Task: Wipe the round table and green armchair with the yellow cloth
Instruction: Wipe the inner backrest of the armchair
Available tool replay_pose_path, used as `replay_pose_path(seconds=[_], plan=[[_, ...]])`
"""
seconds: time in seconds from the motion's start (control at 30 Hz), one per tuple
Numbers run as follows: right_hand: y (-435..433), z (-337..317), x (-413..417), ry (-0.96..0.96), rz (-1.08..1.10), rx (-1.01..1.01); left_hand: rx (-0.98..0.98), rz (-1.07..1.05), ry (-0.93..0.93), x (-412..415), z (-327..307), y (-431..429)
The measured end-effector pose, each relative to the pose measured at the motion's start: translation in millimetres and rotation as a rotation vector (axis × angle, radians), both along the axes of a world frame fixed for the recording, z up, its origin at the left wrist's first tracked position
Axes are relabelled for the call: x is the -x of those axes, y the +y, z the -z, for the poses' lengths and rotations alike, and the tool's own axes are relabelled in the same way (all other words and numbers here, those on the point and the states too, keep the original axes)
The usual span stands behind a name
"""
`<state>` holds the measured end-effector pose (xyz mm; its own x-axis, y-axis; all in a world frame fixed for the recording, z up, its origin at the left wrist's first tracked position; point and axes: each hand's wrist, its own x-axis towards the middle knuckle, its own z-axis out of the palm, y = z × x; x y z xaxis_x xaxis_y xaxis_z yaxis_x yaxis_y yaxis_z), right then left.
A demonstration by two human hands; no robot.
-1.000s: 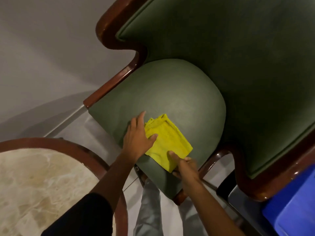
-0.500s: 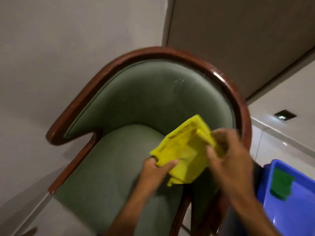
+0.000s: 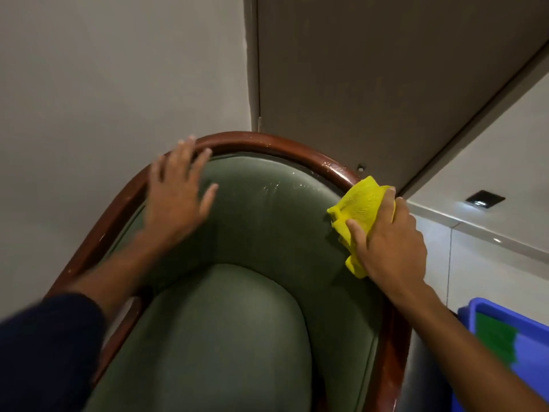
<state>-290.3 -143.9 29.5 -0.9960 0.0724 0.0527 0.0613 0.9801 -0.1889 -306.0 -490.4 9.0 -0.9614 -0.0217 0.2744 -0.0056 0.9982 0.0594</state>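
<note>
The green armchair (image 3: 261,221) fills the lower middle of the head view, with a curved brown wooden rim around its padded back and a rounded seat cushion below. My right hand (image 3: 389,245) presses the bunched yellow cloth (image 3: 361,209) against the upper right of the backrest, at the wooden rim. My left hand (image 3: 175,200) lies flat with fingers spread on the upper left of the backrest, fingertips reaching the rim. It holds nothing. The round table is out of view.
A blue plastic bin (image 3: 502,352) with something green inside stands at the lower right, close beside the chair. A pale wall is behind the chair on the left, a darker panel on the right. Light floor tiles lie to the right.
The cloth left the seat cushion, passed through both hands in front of the backrest, and now sits under my right hand alone at the right rim. My left hand let go and moved to the backrest's upper left.
</note>
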Motion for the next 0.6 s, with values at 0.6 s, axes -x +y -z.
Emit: replay_pose_path(seconds=[0.6], plan=[[-158.4,10.5,140.2,0.342,-0.51,-0.281,0.091,0.192,-0.139,19.9,14.8,-100.3]])
